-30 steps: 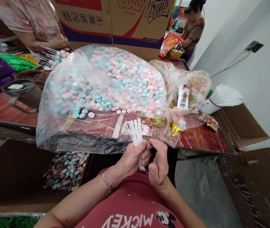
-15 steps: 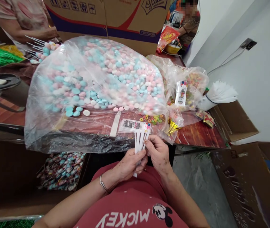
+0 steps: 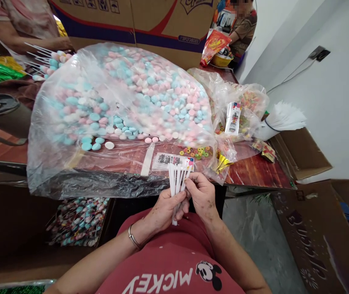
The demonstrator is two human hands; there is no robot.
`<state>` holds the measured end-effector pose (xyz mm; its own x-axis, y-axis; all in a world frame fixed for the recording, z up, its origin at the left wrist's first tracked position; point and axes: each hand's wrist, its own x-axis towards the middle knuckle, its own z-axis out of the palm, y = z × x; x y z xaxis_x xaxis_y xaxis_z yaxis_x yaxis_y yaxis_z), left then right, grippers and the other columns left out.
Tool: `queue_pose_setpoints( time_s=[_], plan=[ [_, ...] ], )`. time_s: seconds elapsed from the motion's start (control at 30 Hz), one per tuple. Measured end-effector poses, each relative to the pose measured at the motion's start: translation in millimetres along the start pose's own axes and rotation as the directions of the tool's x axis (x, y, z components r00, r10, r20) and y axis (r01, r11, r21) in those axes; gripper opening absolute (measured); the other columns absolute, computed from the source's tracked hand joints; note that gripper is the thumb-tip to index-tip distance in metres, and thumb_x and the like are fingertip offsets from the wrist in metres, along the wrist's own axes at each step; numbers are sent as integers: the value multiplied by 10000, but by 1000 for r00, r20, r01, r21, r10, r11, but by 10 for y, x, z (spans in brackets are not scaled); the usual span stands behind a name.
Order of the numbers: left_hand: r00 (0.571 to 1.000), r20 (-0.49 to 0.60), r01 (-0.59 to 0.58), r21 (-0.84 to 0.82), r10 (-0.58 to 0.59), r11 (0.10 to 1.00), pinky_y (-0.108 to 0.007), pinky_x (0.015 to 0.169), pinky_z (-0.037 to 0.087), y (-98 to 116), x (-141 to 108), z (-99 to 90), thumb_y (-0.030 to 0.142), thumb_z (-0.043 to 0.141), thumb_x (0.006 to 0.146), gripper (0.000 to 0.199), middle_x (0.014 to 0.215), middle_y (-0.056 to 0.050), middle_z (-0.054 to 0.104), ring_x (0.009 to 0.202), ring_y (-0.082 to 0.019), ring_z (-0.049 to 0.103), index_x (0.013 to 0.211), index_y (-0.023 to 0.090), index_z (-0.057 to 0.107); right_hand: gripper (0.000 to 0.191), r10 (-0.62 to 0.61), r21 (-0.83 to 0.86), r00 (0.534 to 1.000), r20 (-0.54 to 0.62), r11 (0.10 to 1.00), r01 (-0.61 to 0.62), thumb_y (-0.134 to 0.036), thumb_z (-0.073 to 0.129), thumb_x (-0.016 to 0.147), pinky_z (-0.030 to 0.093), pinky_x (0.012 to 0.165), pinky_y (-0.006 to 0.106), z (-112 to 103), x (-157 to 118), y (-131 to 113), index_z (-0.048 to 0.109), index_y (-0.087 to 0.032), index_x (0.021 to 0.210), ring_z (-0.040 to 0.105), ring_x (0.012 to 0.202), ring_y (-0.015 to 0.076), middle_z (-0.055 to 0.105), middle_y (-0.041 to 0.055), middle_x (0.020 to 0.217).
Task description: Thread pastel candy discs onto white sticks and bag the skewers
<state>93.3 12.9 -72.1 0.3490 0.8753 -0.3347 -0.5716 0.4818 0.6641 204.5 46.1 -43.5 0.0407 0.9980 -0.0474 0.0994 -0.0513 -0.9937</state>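
My left hand [image 3: 166, 208] is closed around a fanned bunch of thin white sticks [image 3: 177, 179], held upright in front of my waist. The thumb and fingers of my right hand [image 3: 201, 194] pinch sticks at the right side of that bunch. Just behind the stick tops, a printed clear packet [image 3: 164, 160] lies on the plastic at the table's front edge. A big clear plastic bag [image 3: 107, 65] of pink, blue and white candies [image 3: 150, 81] spreads beyond it. Small colourful ring candies [image 3: 197, 152] and gold ties [image 3: 222, 163] lie to the right of the packet.
A grey mug [image 3: 7, 118] stands at the left. White sticks fill a container [image 3: 266, 130] at the right. Below the table, an open box holds finished candy skewers [image 3: 79, 220]. Cardboard boxes [image 3: 306, 237] stand on the right floor. Two other people sit beyond the table.
The bunch of sticks has tilted and shifted slightly left, with its tops spread a little wider. Both hands keep hold of it. The whole view has shifted slightly.
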Motion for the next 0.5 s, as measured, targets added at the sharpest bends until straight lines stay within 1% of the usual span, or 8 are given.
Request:
queue_pose_setpoints(
  time_s=[0.1, 0.23, 0.5],
  plan=[
    [1000, -16, -5, -50, 4, 999, -150, 315, 258, -5, 6, -15, 486, 774, 693, 422, 501, -3, 607, 301, -43, 393, 778, 126, 572, 224, 23, 34, 999, 25, 999, -24, -400, 647, 737, 398, 463, 201, 15, 3, 8, 622, -179, 755, 459, 485, 80, 567, -34, 596],
    [999, -42, -24, -63, 21, 998, -153, 320, 258, -18, 16, -20, 473, 774, 702, 408, 482, 7, 590, 298, -46, 391, 776, 122, 581, 235, 53, 60, 998, 43, 997, -56, -412, 652, 733, 384, 454, 198, 25, 15, 25, 617, -181, 766, 440, 470, 73, 546, -44, 591],
    [997, -67, -43, -71, 38, 997, -157, 324, 285, -16, 12, -10, 481, 775, 703, 408, 471, 10, 582, 299, -49, 385, 765, 125, 584, 215, 46, 59, 997, 58, 997, -50, -402, 629, 748, 370, 450, 198, 52, 28, 56, 571, -196, 726, 428, 451, 72, 490, -71, 534]
  ],
)
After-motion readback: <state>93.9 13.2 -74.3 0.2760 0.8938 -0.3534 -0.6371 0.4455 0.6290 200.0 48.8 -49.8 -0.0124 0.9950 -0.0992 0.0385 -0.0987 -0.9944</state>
